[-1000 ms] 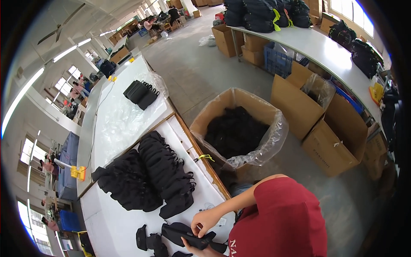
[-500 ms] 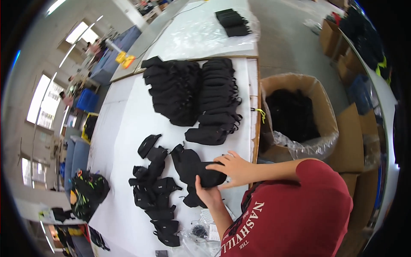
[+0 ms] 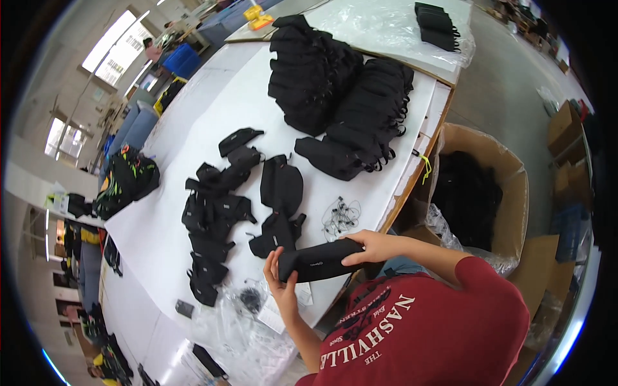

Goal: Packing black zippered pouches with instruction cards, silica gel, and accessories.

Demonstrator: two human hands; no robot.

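A black fabric pouch (image 3: 317, 262), long and box-shaped with a small light mark on its front, is held level between my two hands over the near edge of the table. My left hand (image 3: 282, 283) grips its left end, thumb in front and fingers behind. At the other end, my right hand (image 3: 368, 247) pinches the top corner. Just beyond lie more black pouches, a rounded one (image 3: 281, 185) and a crumpled one (image 3: 278, 235). A tangle of thin cords (image 3: 341, 217) with small dark ends rests on the white table (image 3: 393, 199).
Overlapping black pouches (image 3: 215, 215) lie to the left. Two long stacked rows (image 3: 309, 77) of them fill the far side. Clear plastic bags (image 3: 232, 334) and a small dark card (image 3: 185, 309) are at the near left. A lined cardboard box (image 3: 512, 186) of black items stands right.
The pouch has come off the pile toward me and turned lengthwise, its marked front showing. Both hands moved with it, uncovering the cords. The whole view has shifted and turned.
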